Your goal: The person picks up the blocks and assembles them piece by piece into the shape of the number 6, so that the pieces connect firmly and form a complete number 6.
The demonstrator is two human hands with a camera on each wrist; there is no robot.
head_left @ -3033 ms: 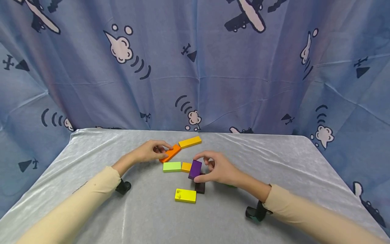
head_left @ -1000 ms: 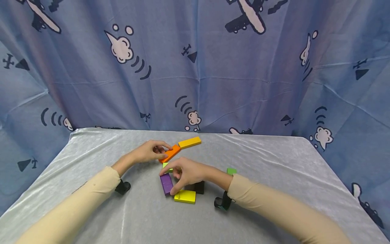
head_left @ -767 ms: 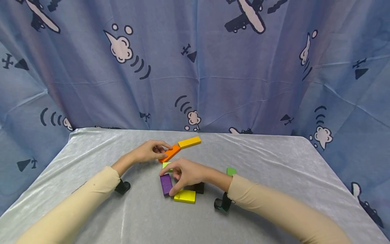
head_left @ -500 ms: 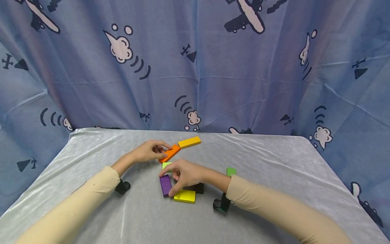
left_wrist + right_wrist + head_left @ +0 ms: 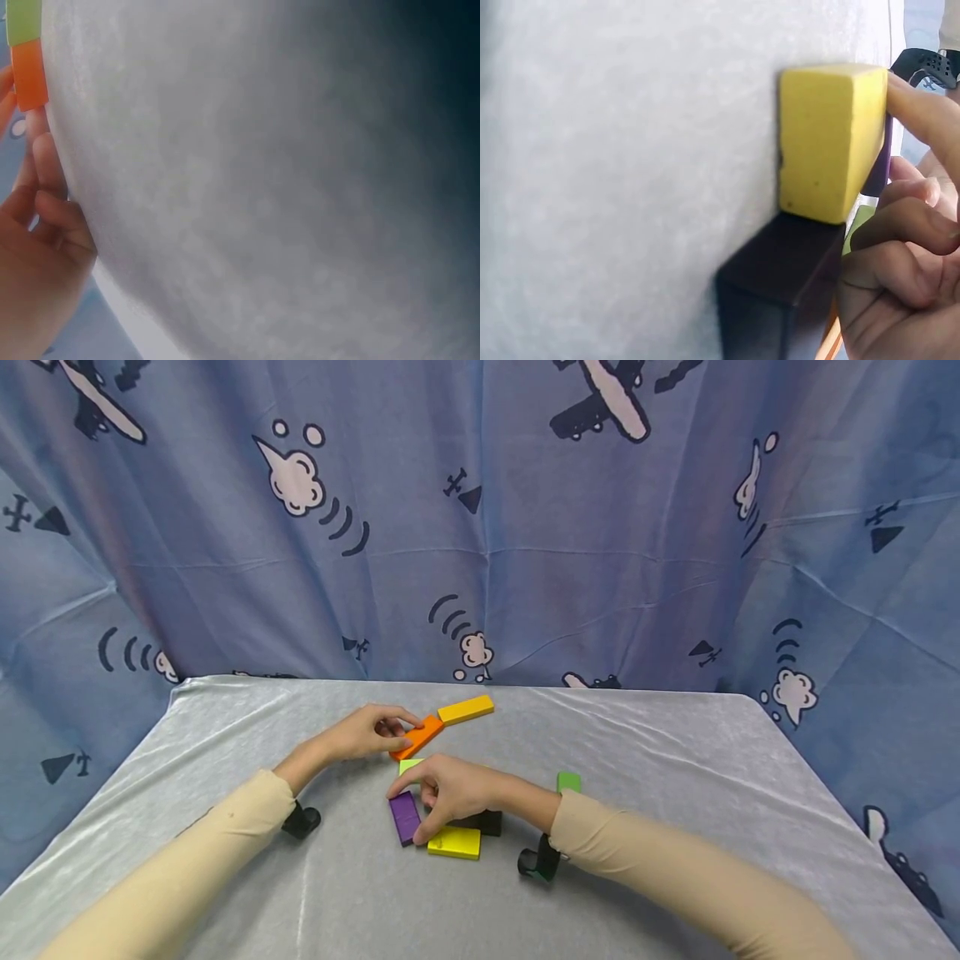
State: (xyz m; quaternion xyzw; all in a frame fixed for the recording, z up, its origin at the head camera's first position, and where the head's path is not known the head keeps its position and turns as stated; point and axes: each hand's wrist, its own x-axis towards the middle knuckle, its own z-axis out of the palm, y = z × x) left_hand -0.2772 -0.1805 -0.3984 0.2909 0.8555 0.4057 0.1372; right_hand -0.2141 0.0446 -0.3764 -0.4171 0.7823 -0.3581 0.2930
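Note:
My left hand (image 5: pixel 363 732) pinches an orange block (image 5: pixel 420 739) that lies on the cloth, thumb on its near side and a finger on its far side. The left wrist view shows the same orange block (image 5: pixel 30 75) at its upper left edge. My right hand (image 5: pixel 461 785) holds a purple block (image 5: pixel 405 820) between thumb and index finger, low at the cloth, left of a yellow block (image 5: pixel 455 842). Under the right hand lie a light green block (image 5: pixel 408 766), partly covered, and a black block (image 5: pixel 489 823). The right wrist view has the yellow block (image 5: pixel 817 142) touching the black block (image 5: pixel 772 277).
An amber block (image 5: pixel 466 710) meets the far end of the orange one. To the right, a green block (image 5: pixel 568 781) shows beyond the right sleeve. Grey cloth (image 5: pixel 675 752) covers the table, and a blue printed curtain (image 5: pixel 480 568) hangs behind.
My right hand has carried the purple block left and nearer, from above the black block to left of the yellow one, then slightly further left. A small amber block is now hidden. The left hand stays put.

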